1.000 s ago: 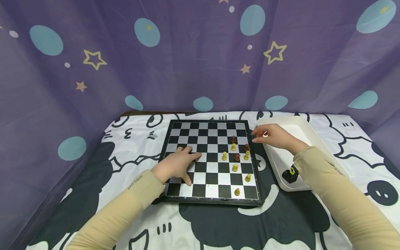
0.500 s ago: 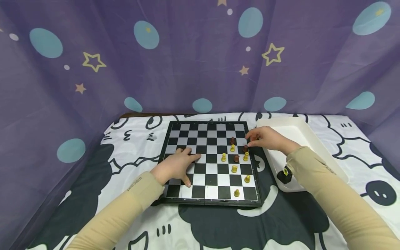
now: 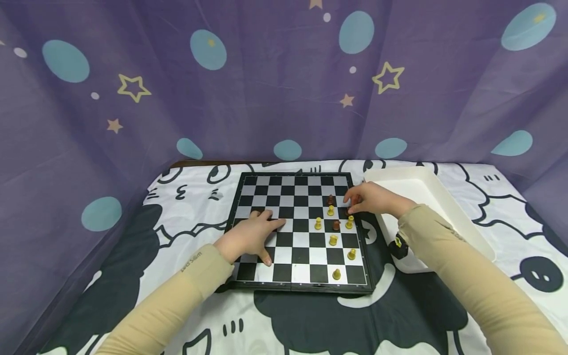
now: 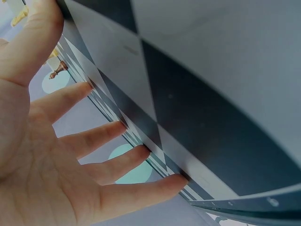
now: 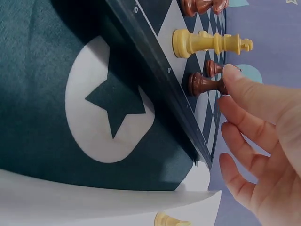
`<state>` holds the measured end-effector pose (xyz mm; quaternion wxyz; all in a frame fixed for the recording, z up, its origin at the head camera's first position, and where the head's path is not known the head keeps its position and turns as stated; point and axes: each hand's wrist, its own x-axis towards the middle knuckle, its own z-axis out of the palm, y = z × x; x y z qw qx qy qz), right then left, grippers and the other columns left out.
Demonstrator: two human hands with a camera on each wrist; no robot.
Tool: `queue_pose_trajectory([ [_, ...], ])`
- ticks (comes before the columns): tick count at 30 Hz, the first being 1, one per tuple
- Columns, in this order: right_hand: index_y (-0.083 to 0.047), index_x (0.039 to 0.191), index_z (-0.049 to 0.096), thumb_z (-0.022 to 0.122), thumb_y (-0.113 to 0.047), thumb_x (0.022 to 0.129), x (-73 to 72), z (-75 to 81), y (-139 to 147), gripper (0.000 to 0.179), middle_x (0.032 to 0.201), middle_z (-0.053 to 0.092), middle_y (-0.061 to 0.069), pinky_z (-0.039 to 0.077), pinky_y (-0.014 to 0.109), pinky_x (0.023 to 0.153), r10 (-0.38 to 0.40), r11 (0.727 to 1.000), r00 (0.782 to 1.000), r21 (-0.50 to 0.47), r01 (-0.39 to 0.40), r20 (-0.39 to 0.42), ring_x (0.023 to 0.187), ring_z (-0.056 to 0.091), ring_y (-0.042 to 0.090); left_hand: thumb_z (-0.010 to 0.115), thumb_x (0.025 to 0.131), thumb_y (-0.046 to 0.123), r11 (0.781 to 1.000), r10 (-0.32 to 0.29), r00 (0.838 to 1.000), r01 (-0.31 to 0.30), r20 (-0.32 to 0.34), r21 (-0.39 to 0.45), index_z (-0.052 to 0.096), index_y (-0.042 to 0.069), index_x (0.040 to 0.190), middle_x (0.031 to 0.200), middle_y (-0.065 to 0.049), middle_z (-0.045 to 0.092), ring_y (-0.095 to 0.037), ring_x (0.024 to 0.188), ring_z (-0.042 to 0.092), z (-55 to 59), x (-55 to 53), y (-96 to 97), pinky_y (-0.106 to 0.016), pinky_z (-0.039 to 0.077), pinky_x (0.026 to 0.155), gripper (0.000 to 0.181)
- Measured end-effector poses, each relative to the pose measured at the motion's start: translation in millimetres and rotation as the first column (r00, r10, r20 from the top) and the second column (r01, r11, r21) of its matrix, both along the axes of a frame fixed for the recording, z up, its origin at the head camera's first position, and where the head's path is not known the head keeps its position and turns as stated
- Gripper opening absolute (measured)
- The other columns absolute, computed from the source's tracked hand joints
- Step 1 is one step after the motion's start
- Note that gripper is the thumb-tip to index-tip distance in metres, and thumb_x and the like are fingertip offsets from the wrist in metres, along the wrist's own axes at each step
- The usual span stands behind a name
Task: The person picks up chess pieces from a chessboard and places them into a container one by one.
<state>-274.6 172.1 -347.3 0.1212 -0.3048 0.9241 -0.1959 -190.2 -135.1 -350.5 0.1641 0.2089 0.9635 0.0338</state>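
A brown piece is pinched by the right hand near the right edge of the board, beside a yellow king; the left side is touched by the left hand, fingers spread.

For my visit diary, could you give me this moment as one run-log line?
left hand: rests spread on chessboard; right hand: pinches brown piece; yellow king: standing nearby; white tray: right of chessboard
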Motion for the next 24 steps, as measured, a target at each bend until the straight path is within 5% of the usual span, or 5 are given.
queue_pose_trajectory([
  [24, -0.004, 0.093, 0.071, 0.072, -0.006, 0.081, 1.5, -0.6, -0.9, 0.012, 0.08, 0.068, 0.002, 0.053, 0.036, 0.074, 0.029, 1.0, 0.999, 0.0, -0.029, 0.015, 0.076, 0.061, 0.013, 0.09, 0.055, 0.035, 1.0, 0.003, 1.0, -0.003, 0.009, 0.014, 0.043, 0.02, 0.144, 0.147, -0.017, 0.035, -0.041, 0.128, 0.036, 2.1, 2.2, 0.7, -0.051, 0.045, 0.096, 0.102],
])
